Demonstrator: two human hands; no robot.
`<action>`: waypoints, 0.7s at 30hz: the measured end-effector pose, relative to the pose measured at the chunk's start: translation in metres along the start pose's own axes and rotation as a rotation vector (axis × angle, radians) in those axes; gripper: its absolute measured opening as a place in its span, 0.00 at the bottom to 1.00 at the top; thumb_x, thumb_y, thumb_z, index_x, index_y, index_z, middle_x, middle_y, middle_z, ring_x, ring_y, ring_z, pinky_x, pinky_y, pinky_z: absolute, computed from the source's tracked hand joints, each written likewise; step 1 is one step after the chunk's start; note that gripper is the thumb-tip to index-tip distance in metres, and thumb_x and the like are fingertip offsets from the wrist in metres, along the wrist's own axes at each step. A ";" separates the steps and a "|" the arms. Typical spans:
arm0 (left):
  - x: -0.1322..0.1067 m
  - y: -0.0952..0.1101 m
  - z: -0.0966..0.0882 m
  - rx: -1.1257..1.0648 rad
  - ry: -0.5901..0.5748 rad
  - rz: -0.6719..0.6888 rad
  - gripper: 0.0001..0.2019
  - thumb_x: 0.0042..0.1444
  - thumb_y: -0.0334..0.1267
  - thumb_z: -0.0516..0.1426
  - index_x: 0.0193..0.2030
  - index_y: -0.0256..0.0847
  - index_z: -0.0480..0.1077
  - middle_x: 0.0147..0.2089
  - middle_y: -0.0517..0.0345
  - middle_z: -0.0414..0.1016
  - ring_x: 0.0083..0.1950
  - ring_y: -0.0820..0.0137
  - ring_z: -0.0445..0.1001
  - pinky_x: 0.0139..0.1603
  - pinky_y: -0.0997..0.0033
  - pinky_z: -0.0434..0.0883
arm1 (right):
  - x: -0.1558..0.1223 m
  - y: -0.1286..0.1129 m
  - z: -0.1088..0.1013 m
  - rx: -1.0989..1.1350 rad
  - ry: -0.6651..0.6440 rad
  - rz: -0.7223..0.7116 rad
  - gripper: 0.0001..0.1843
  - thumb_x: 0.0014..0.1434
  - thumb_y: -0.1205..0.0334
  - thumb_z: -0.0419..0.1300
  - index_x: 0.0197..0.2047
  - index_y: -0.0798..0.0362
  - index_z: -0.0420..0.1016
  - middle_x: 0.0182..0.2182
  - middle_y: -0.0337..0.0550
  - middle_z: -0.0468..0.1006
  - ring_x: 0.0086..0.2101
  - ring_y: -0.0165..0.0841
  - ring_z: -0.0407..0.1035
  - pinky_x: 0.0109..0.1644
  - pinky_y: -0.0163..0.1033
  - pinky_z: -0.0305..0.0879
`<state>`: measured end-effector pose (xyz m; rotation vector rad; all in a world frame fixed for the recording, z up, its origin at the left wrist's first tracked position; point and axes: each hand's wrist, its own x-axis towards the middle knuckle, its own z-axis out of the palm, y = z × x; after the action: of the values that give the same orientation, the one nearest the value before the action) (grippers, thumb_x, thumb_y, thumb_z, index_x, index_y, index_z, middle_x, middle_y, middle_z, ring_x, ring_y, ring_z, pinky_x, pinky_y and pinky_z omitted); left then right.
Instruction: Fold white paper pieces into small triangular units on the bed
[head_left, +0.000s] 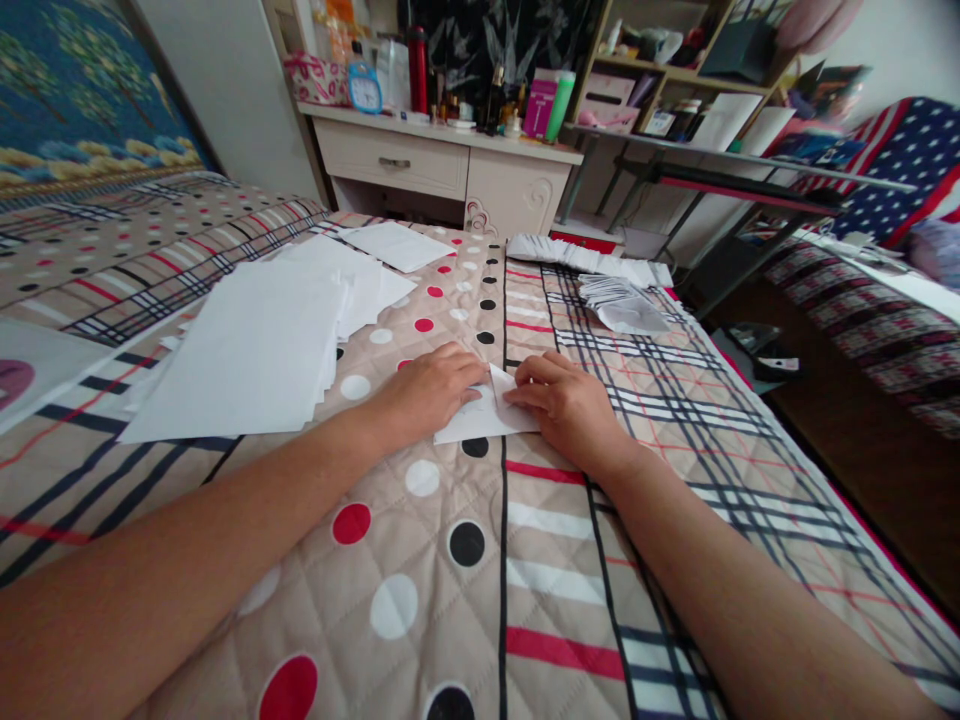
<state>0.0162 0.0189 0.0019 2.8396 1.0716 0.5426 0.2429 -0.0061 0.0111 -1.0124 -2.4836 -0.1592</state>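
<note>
Evidently, the weak point is the surface: a small white folded paper (491,420) lies on a soft, quilted bed cover (424,610), so a crease pressed there could come out blunt or crooked, since the padding would give under the fingers. If the left hand (442,385) pressed too lightly while the right hand (566,410) worked the fold, the paper might also skid or twist, and its edges would then miss each other. The left forearm passes near the corner of a loose, uneven stack of white sheets (255,340), so a wide sweep of that arm could push the top ones askew. The folded paper sits between the two hands, in front of the person, its near edge showing below the fingers. The left hand's fingers lie close together over its left part; the right hand's fingers are bent inward at its right part, beside a pointed flap that seems to be raised. Both hands touch the paper, but the fingertips are small and partly hidden from this angle, so I cannot tell whether either one pinches it or merely presses down. Well beyond the right hand lie a fanned bunch of folded papers (626,308) and a long row of similar pieces (585,262).
</note>
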 end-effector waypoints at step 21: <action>-0.005 0.001 -0.002 0.071 0.000 0.023 0.15 0.68 0.32 0.54 0.55 0.52 0.76 0.57 0.61 0.74 0.56 0.62 0.69 0.53 0.63 0.71 | 0.001 -0.005 -0.003 -0.089 -0.074 -0.006 0.14 0.63 0.73 0.58 0.39 0.50 0.84 0.40 0.39 0.75 0.41 0.33 0.63 0.38 0.38 0.54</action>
<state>0.0128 0.0146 0.0029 2.9161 1.0806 0.5166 0.2401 -0.0095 0.0148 -1.0650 -2.5666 -0.2407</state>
